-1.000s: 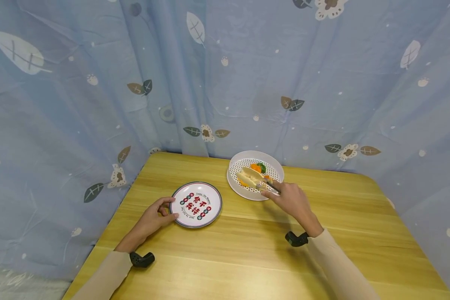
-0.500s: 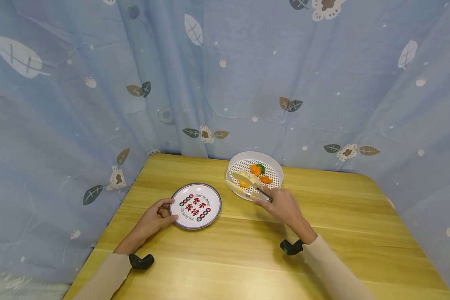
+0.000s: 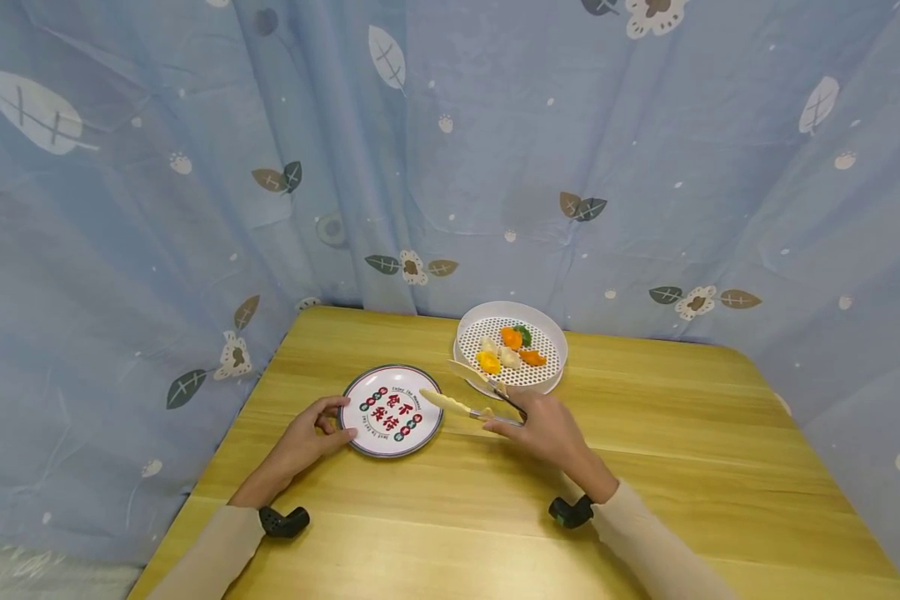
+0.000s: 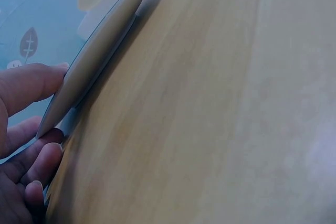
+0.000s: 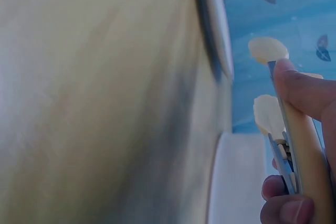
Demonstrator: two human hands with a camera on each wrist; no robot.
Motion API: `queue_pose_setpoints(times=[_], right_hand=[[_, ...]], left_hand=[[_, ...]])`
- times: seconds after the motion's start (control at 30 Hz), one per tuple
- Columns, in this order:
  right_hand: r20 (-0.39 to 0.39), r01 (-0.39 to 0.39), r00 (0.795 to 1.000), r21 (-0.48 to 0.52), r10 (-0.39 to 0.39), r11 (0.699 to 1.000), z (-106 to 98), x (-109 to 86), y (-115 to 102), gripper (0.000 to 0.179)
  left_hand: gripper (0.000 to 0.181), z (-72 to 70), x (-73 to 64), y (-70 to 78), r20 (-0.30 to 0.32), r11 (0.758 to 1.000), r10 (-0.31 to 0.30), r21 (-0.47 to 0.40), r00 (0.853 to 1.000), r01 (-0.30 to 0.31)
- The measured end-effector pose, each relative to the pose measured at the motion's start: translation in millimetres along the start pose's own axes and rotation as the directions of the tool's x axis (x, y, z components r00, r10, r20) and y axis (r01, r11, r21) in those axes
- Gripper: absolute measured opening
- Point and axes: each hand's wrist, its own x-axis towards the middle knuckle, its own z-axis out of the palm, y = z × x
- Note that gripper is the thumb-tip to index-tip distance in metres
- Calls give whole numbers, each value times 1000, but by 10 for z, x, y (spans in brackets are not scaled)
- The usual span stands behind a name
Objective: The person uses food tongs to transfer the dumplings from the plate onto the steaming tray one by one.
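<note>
With thumb and fingers, my left hand [image 3: 309, 433] grips the left rim of a round white plate [image 3: 375, 393] with red lettering. The left wrist view shows the thumb on one face of the plate [image 4: 100, 51] and fingertips at its lower edge. My right hand [image 3: 553, 429] holds tongs [image 3: 446, 402] with cream-coloured heads spread apart and nothing between them. One tong head is over the plate's right side, the other by the front left rim of a white steamer tray [image 3: 512, 310]. Small dumpling-like pieces, white, yellow, orange [image 3: 532, 357] and green, lie on its perforated bottom.
The wooden table [image 3: 450, 517] reaches back to a blue patterned curtain [image 3: 480, 150]. The steamer tray stands near the table's back edge, right of the plate. A dark device [image 3: 285, 522] is strapped to each wrist.
My right hand has drawn the tongs from over the steamer tray towards me and left, to beside the plate. Their heads have spread wider. The left hand and plate have stayed put.
</note>
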Motion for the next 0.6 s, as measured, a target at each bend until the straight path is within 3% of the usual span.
queue_pose_setpoints(times=[0.3, 0.6], right_hand=[[19, 64, 998, -1, -64, 998, 197, -32, -121, 85], [45, 64, 997, 20, -65, 998, 289, -22, -207, 92]], left_hand=[[60, 1, 2, -10, -1, 1000, -14, -4, 1000, 14], [59, -4, 5, -11, 3, 1000, -15, 0, 1000, 15]])
